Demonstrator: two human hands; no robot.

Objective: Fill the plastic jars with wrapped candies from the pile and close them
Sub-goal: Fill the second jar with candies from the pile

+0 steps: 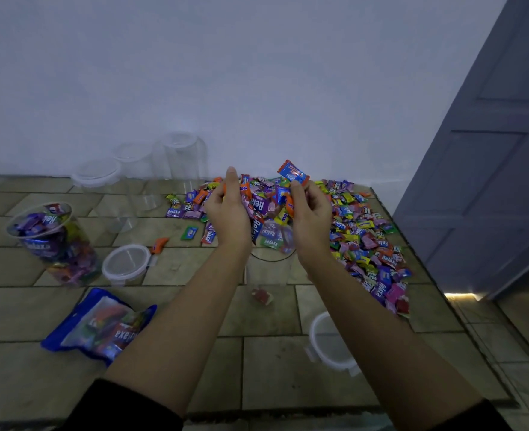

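Both hands are raised together over an open clear jar (269, 269) on the tiled surface, cupping a bunch of wrapped candies (266, 209) between them. My left hand (229, 209) holds the left side of the bunch, fingers up. My right hand (311, 213) grips the right side, and a blue-and-red candy (292, 172) sticks up from its fingertips. Candies are dropping into the jar's mouth. The big candy pile (366, 231) spreads behind and to the right. A filled, lidless jar (58, 244) stands at left.
Three empty lidded jars (138, 178) stand along the back wall. A loose lid (126, 264) lies near the full jar, another lid (331, 343) at front right. A blue candy bag (98, 326) lies at front left. An orange cutter (159, 245) lies mid-left. A grey door (490, 169) stands at right.
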